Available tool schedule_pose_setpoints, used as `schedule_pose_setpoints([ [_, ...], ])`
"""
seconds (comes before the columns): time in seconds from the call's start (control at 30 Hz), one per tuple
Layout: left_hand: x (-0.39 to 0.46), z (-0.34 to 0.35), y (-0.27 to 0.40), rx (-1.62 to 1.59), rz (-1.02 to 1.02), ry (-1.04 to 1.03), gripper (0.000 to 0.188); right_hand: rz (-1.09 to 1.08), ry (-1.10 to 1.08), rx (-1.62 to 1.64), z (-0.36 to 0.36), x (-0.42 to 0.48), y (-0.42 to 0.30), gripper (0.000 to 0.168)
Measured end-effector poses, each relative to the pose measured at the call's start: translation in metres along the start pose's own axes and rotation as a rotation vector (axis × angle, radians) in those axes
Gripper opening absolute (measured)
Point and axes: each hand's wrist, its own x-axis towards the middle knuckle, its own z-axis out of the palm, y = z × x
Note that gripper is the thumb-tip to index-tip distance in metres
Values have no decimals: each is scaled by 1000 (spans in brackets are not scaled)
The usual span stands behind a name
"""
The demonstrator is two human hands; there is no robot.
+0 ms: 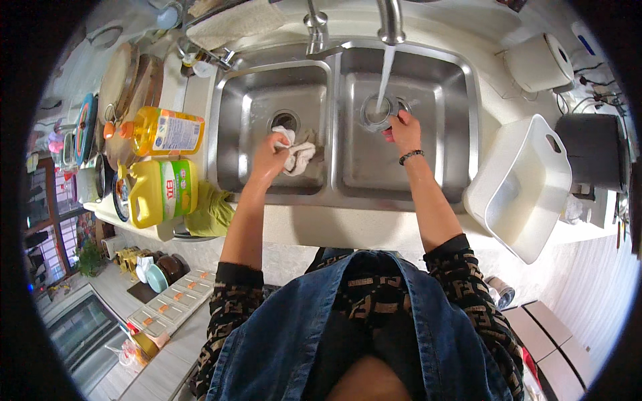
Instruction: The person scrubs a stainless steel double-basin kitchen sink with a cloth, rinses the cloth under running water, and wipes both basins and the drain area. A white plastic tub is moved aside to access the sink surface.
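Observation:
My right hand (405,131) grips a round clear vessel (370,119), apparently a glass cup, low over the right basin (388,170) of a stainless steel double sink. A stream of water (385,72) runs from the metal faucet (390,25) into the vessel. Part of the drain (403,105) shows behind it. Over the left basin (235,165), my left hand (269,159) clutches a crumpled white cloth (301,156), which hangs down from the fingers. The left basin's drain (285,120) lies just beyond that hand.
Left of the sink stand a yellow oil bottle (175,131), a yellow detergent jug (168,193) and a green cloth (209,210). A white plastic tub (521,185) sits at the right, with a paper roll (539,62) behind it. A second tap (316,30) rises between the basins.

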Motion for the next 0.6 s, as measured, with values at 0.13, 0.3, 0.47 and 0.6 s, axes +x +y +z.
schedule_pose_setpoints([
  [0.13,-21,9,51,-108,471,84,16,-211,120,-192,-8,20,19,22],
  [0.3,-15,77,110,-157,712,4,21,-254,126,-279,-17,23,5,22],
  [0.47,24,156,121,-409,386,-176,28,72,23,140,-16,18,3,23],
  [0.6,58,188,92,-27,419,108,37,373,16,335,-22,12,20,32],
])
